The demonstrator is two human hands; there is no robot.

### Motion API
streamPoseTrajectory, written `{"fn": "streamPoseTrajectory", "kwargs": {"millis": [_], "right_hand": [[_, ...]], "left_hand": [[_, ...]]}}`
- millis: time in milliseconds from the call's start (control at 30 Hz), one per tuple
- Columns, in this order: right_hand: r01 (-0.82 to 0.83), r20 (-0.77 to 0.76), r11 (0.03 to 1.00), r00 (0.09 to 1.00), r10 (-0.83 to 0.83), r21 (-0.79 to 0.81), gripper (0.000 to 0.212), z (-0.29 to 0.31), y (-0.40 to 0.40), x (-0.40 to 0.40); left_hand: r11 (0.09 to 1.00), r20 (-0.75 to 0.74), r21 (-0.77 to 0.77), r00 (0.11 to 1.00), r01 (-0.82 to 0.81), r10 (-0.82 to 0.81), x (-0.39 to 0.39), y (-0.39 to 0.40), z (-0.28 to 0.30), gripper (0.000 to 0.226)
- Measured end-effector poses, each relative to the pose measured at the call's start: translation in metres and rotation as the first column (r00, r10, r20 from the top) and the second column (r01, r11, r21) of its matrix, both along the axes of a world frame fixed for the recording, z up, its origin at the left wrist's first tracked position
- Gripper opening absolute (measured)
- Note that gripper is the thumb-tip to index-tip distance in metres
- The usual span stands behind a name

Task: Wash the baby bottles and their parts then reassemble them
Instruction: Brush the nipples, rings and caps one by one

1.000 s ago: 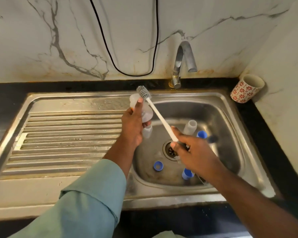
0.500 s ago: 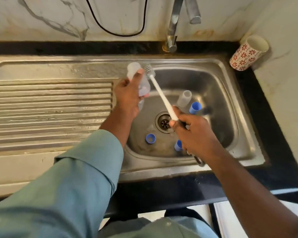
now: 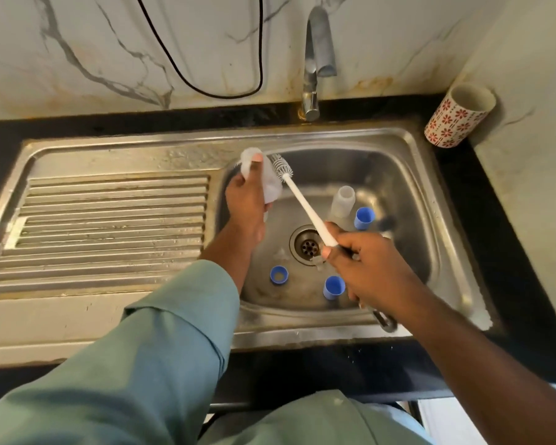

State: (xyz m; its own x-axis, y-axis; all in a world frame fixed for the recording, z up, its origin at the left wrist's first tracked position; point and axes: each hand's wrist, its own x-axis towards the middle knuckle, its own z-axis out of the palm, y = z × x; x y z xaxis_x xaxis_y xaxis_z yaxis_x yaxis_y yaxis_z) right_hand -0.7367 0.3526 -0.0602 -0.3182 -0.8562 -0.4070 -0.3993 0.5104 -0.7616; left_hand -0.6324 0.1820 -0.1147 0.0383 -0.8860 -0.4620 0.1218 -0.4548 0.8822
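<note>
**Brush head now outside the bottle**

Since a moment ago, our brush head has slid down beside the bottle, against its right side. Our left hand (image 3: 246, 200) grips one clear plastic baby bottle (image 3: 270, 181) over the steel sink (image 3: 430, 187), fingers wrapped round it. Our right hand (image 3: 360, 264) has fingers clenched round the one white long-handled bottle brush (image 3: 305, 207). In the basin we count one more clear bottle (image 3: 343, 202) standing, two blue plastic caps (image 3: 364, 218) (image 3: 334, 287), one blue ring (image 3: 279, 273) and one clear teat (image 3: 281, 253) near the drain (image 3: 308, 247). One red-flowered white cup (image 3: 456, 115) leans on the black desk (image 3: 495, 220).
</note>
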Motion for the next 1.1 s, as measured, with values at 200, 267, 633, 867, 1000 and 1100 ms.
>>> {"fn": "streamPoseTrajectory", "kwargs": {"millis": [200,267,633,867,1000,1100], "right_hand": [[-0.021,0.02,0.999,1.0,0.022,-0.025,0.043,0.011,0.0,-0.002],[0.018,0.016,0.999,1.0,-0.017,-0.05,0.042,0.013,-0.005,0.0],[0.103,0.139,0.992,0.986,-0.093,-0.067,0.041,0.011,-0.015,-0.004],[0.09,0.175,0.994,0.981,-0.077,-0.068,0.039,0.019,-0.003,-0.009],[0.073,0.207,0.996,0.977,-0.061,-0.052,0.04,0.028,0.016,-0.006],[0.153,0.295,0.987,0.946,-0.135,-0.038,0.038,0.031,0.023,-0.004]], "left_hand": [[0.997,-0.001,-0.012,0.997,-0.082,0.082,-0.002,-0.012,0.006,0.045],[0.999,0.02,-0.027,0.999,0.033,-0.032,-0.006,-0.01,0.008,0.039],[0.999,-0.005,-0.053,1.0,0.007,-0.007,-0.013,-0.005,0.012,0.033],[0.999,-0.074,-0.043,0.997,0.017,-0.02,-0.017,0.002,0.012,0.051],[0.987,-0.295,0.001,0.943,-0.159,0.152,-0.004,-0.005,0.015,0.055],[0.994,-0.197,-0.038,0.976,-0.098,0.088,-0.009,0.003,0.017,0.06]]}}
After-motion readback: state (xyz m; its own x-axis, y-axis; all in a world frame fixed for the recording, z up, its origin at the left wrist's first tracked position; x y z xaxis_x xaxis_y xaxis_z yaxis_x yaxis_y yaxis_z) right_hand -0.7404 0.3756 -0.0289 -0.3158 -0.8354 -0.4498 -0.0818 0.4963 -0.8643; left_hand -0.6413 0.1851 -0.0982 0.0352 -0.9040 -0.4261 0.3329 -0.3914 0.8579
